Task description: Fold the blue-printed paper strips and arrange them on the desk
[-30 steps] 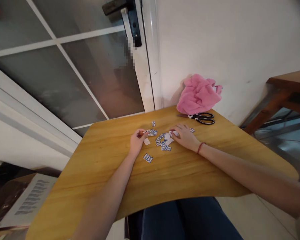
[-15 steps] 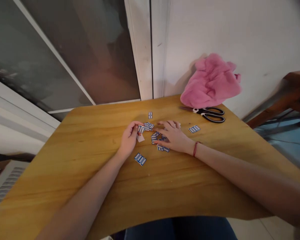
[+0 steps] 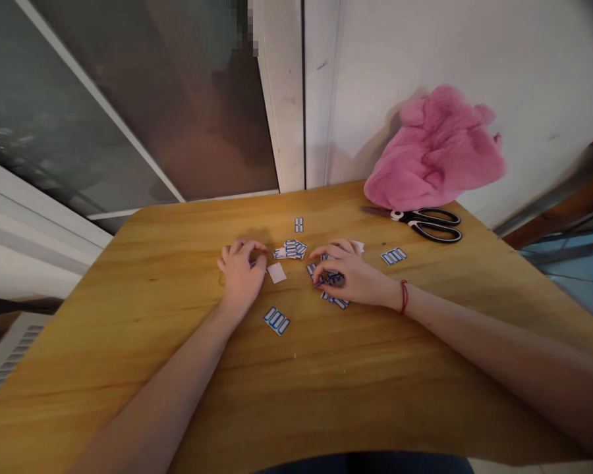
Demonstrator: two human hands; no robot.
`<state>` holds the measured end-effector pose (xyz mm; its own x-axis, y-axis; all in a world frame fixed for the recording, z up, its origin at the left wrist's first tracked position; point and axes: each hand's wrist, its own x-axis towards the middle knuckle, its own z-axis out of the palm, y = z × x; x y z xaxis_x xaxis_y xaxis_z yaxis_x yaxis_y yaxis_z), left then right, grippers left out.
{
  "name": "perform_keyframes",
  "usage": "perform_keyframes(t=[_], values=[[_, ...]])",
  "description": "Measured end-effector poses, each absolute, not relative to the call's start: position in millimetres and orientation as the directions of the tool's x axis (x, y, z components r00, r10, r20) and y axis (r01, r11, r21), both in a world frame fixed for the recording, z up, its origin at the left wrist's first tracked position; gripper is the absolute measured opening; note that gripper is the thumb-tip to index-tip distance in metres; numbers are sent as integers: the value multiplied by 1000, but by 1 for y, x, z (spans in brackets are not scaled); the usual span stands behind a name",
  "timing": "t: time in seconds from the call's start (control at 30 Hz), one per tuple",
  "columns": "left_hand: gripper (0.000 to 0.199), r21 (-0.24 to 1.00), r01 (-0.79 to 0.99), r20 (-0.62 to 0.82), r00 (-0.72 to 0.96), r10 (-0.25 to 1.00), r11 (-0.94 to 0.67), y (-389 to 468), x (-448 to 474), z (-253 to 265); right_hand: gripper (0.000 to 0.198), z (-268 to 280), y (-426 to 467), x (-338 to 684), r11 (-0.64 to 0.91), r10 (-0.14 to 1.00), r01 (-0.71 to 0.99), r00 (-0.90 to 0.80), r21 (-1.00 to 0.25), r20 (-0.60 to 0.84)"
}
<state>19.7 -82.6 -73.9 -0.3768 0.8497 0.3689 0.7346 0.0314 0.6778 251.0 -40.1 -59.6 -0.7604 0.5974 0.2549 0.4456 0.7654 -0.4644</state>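
we judge: picking through labels (image 3: 291, 249). right hand (image 3: 348, 273), at their four o'clock, seems clamped on one; left hand (image 3: 242, 271), can't tell. next needs separating.

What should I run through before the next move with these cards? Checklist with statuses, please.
1. Scissors clear of both hands: ok; they lie beside the pink cloth.
2. Pink cloth off the cards: ok; it sits at the back, against the wall.
3. Plain white card uncovered: ok; it lies between the hands.
4. Cards all in one group: not ok; the front card, far card and right-hand card lie apart.
5. Left hand empty: cannot tell; its curled fingers hide the grip.
6. Right hand gripping one card only: cannot tell; it covers several blue-edged cards.
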Motion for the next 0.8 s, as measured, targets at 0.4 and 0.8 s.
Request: perform_keyframes(t=[0.4, 0.8], values=[[31, 633, 692, 282, 211, 936, -347, -84, 31, -79, 14, -65, -28, 254, 342, 836, 115, -490, -933, 246], [14, 544, 759, 460, 87, 884, -358, -112, 55, -61, 10, -60, -45, 260, 378, 886, 113, -332, -919, 324]])
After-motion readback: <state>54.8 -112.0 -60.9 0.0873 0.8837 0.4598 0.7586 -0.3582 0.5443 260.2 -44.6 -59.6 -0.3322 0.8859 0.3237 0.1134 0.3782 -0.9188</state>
